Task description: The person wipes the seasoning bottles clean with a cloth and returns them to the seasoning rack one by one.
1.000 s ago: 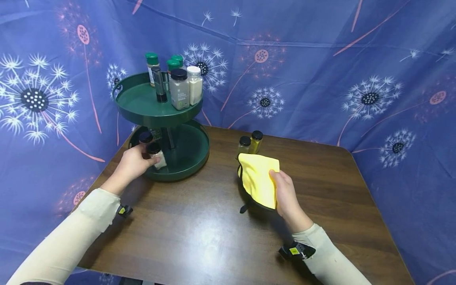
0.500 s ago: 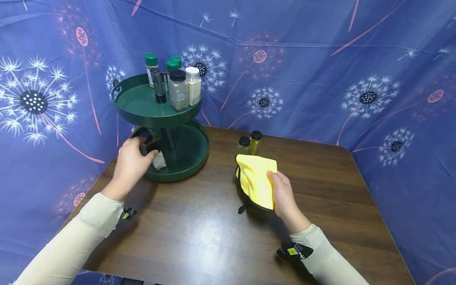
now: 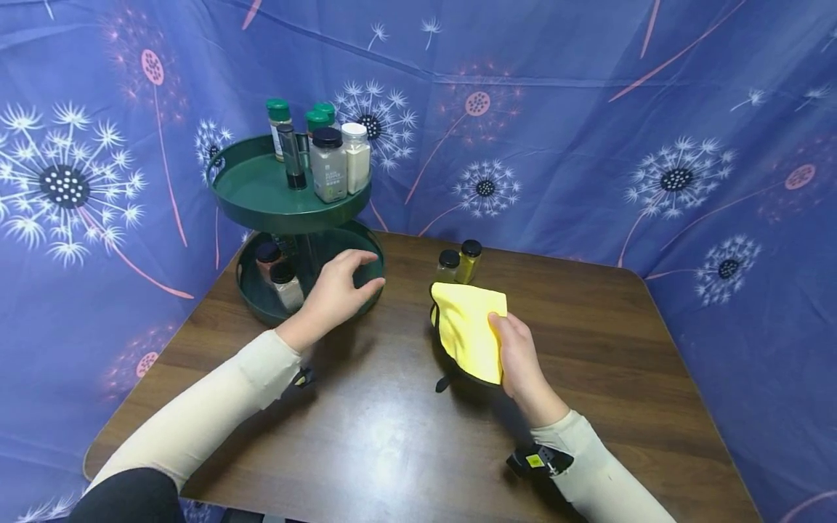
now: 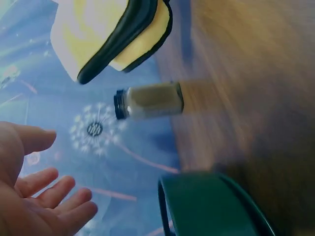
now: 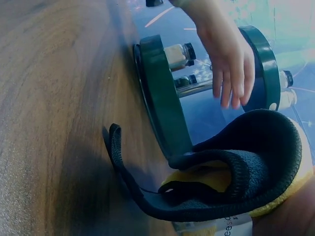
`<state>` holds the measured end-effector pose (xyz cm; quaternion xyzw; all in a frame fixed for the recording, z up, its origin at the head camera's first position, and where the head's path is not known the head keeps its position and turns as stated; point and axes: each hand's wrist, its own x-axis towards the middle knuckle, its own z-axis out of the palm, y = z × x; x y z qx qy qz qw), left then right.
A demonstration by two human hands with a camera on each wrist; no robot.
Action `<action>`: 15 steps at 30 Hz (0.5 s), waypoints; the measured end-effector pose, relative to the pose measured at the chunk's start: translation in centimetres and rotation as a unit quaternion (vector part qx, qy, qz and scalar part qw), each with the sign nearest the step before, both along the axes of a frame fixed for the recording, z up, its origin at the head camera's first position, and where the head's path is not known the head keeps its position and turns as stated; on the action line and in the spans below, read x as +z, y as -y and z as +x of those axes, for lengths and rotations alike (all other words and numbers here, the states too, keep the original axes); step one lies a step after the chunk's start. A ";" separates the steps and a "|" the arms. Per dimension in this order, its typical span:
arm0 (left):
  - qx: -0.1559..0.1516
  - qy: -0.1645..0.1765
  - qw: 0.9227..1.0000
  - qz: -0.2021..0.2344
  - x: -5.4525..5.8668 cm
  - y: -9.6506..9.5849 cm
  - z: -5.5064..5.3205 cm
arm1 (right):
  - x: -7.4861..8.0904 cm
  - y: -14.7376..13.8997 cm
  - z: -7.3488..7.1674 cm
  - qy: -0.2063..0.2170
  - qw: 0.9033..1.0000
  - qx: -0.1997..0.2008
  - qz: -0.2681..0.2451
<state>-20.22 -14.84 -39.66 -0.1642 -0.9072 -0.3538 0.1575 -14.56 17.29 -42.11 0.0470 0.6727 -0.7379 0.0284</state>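
Observation:
My left hand (image 3: pixel 340 290) is in front of the lower tier of a green two-tier turntable (image 3: pixel 281 211), thumb and fingers apart and nothing between them. Loosely bent fingers (image 4: pixel 54 189) also show in the left wrist view. On the lower tier, left of that hand, stand a black-lidded jar of white contents (image 3: pixel 288 289) and a reddish jar (image 3: pixel 264 258). Over the table's middle right, my right hand (image 3: pixel 519 356) grips a folded yellow cloth (image 3: pixel 467 330) with dark edging. Its dark side and a hanging loop (image 5: pixel 115 142) show in the right wrist view.
Two black-lidded spice jars, one greyish (image 3: pixel 447 269) and one yellow (image 3: pixel 468 265), stand on the wooden table (image 3: pixel 588 327) just behind the cloth. The upper tier holds a black pepper jar (image 3: pixel 329 171), a white-lidded jar (image 3: pixel 357 160) and several other bottles. Patterned blue fabric (image 3: pixel 562 145) hangs behind.
My left hand has let go of the white-content jar on the lower tier and moved right, away from it. The right hand with the cloth has stayed almost still.

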 end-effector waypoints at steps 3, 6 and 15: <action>-0.018 0.049 0.999 -0.003 -0.1 -2.0 -1.4 | 0.0 0.0 0.0 -0.003 1.000 -0.003 -0.008; -0.031 0.082 0.996 -0.004 -0.6 -3.9 -2.8 | 0.0 0.0 0.0 -0.003 1.000 0.000 -0.015; -0.047 0.127 0.991 -0.018 -2.6 -8.1 -6.8 | 0.6 -0.5 -0.4 -0.010 0.999 -0.026 -0.019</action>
